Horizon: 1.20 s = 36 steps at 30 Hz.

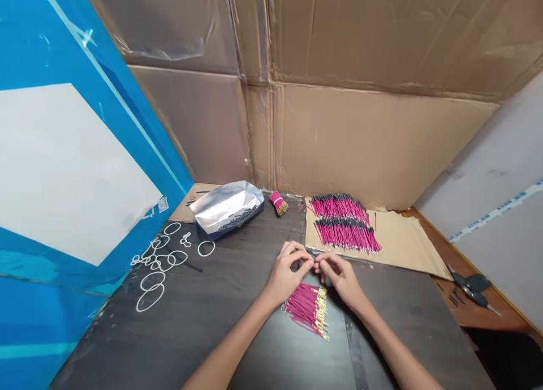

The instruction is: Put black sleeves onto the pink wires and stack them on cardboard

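Note:
My left hand (287,271) and my right hand (340,275) meet fingertip to fingertip above the dark table. Both are closed in a pinch. Whatever sits between the fingertips is small and mostly hidden; only a dark bit shows. Just below the hands lies a pile of short magenta wires (302,306), with gold-coloured metal terminals (321,313) along the right end. Beyond my right hand, two rows of magenta wires with black ends (348,234) rest on a flat cardboard sheet (401,237).
A small bundle of magenta wires (278,203) tied with a white band stands at the back, beside an open silver-lined box (227,209). White rubber bands (150,291) lie scattered at left. Black-handled pliers (472,288) rest at far right. Cardboard walls (339,146) close off the back.

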Motion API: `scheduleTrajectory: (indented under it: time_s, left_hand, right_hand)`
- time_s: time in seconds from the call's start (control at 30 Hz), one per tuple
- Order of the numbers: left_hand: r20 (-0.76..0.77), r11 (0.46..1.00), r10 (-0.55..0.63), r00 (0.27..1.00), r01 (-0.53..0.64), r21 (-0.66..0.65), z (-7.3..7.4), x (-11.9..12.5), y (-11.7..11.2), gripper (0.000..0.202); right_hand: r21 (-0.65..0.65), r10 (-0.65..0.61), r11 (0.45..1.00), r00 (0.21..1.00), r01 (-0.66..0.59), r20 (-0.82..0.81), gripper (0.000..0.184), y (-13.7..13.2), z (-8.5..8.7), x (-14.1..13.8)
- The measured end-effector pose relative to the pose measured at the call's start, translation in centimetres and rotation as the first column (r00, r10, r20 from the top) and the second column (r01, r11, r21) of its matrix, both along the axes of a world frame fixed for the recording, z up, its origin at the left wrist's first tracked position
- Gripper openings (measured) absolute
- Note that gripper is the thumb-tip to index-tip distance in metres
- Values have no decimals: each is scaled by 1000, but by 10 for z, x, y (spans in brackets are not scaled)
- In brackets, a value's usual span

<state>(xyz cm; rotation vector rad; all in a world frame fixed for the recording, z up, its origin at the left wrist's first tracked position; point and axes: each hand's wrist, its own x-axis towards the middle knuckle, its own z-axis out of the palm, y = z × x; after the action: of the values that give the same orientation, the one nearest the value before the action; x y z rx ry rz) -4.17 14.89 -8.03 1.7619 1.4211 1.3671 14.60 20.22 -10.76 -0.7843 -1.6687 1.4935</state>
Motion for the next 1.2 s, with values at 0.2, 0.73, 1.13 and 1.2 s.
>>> scheduleTrajectory:
  time_s: [0.2, 0.73, 1.13, 1.2]
  left_hand:
    - [290, 983, -140, 947, 168, -76, -2, -3, 0, 14]
    - [768, 921, -119, 629, 360, -152, 0, -4, 2, 14]
    - [912, 900, -79, 403, 423, -108, -2, 8, 3, 24]
    - [928, 905, -68, 366, 413, -97, -4, 11, 6, 26]
  right_hand:
    - [134, 27, 990, 988, -47, 154, 24, -15, 4, -10]
    - [262, -39, 965, 975, -20, 217, 20, -35, 11, -29]
    - [412, -241, 898, 957, 155, 164, 16, -38, 28, -27]
    - [429, -281, 883, 946, 189, 161, 18, -41, 28, -25]
